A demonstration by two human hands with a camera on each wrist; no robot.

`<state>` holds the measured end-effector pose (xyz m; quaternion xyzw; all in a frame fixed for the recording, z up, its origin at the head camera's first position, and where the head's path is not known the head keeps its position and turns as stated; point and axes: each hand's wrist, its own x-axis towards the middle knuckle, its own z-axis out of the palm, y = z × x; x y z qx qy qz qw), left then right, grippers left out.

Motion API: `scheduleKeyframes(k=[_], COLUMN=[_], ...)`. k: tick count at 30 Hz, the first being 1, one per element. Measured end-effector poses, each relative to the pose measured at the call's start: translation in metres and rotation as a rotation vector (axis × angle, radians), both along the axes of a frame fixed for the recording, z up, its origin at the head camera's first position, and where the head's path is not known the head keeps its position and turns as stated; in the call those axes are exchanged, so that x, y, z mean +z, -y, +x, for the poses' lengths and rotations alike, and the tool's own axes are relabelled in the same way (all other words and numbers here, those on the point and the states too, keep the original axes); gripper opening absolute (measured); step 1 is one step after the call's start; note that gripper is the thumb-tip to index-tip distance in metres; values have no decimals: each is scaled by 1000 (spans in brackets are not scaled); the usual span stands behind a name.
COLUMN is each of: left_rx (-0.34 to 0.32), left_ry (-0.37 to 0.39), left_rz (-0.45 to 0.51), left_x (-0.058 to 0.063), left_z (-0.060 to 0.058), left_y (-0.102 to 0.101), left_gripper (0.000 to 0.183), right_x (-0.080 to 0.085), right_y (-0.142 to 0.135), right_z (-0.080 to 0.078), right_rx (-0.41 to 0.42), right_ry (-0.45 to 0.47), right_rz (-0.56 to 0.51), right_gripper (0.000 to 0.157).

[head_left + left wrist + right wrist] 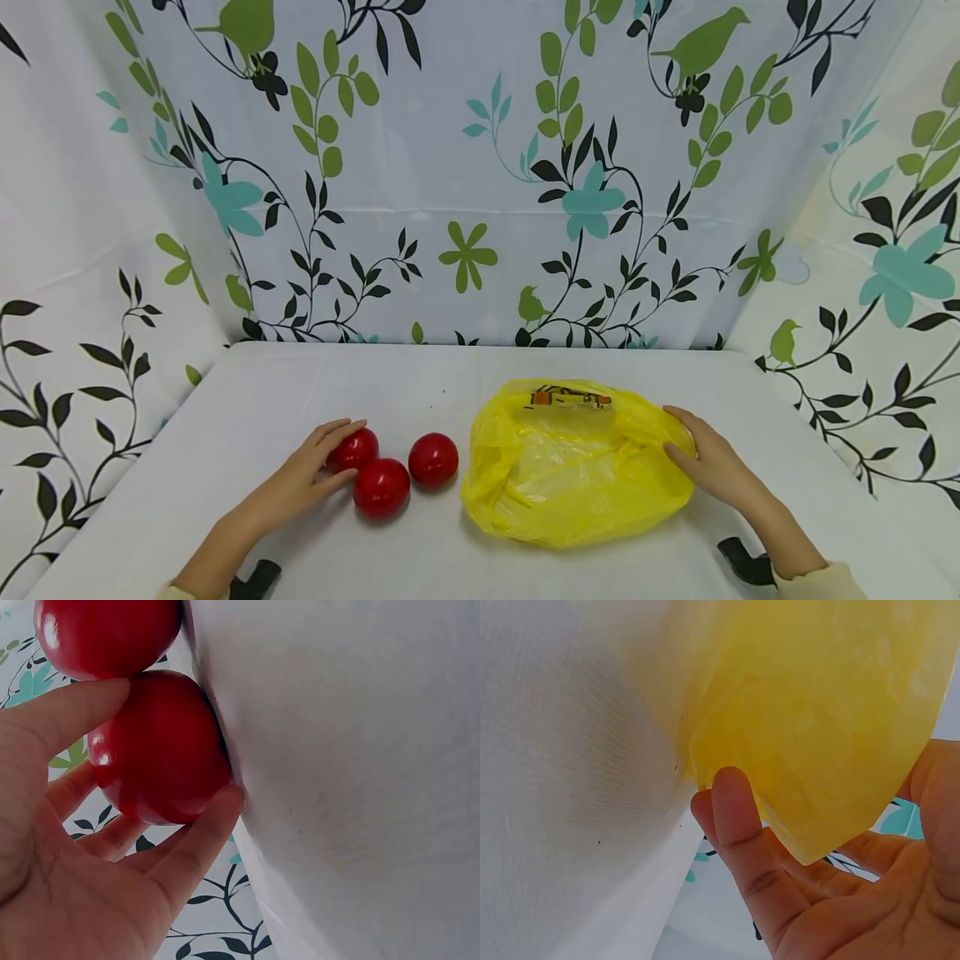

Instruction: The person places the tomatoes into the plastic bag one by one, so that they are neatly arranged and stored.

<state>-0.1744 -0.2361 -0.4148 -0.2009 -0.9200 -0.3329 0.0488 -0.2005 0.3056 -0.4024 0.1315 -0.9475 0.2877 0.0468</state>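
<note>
Red balls (382, 489), 3 in all, sit close together on the left half of the worktop (420, 558), beside a crumpled yellow bag (592, 508). Nearest the viewer, a cream sleeve (821, 582) shows at each wrist, with a curved black piece (746, 562) next to it; the left 1 runs out of view at the bottom. The left hand (303, 471) has its thumb and fingers curled round the left-hand ball (161, 746), grasping it. The nearest ball is just beside that thumb; I cannot tell whether these 2 balls touch. The rightmost ball (433, 460) sits a little apart, on the side toward the bag, so 2 loose balls lie between the held ball and the bag. The bag's wide mouth faces up and toward the person, and dark and red printing (570, 397) shows near its far edge. The right hand (708, 458) pinches the bag's right edge between thumb and fingers.

White and fairly smooth, the worktop carries a couple of tiny dark specks beyond the balls. Behind it and at both sides hangs pale cloth (465, 167) printed with green birds, turquoise flowers and black leafy stems, lightly creased in places.
</note>
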Motion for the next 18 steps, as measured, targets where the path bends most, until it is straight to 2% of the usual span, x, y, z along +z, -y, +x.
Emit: scheduleKeyframes(k=[7,18], left_rx=[-24,-21], left_ry=[17,18], left_rz=[102,163], left_x=[-3,-3], left_z=[-5,-5], left_y=[3,7], left_gripper=[65,65], right_x=[0,-1], right_y=[0,-2], right_z=[-2,-4], right_rx=[-17,-34], right_ry=[30,31], right_rz=[24,40], right_gripper=[59,61])
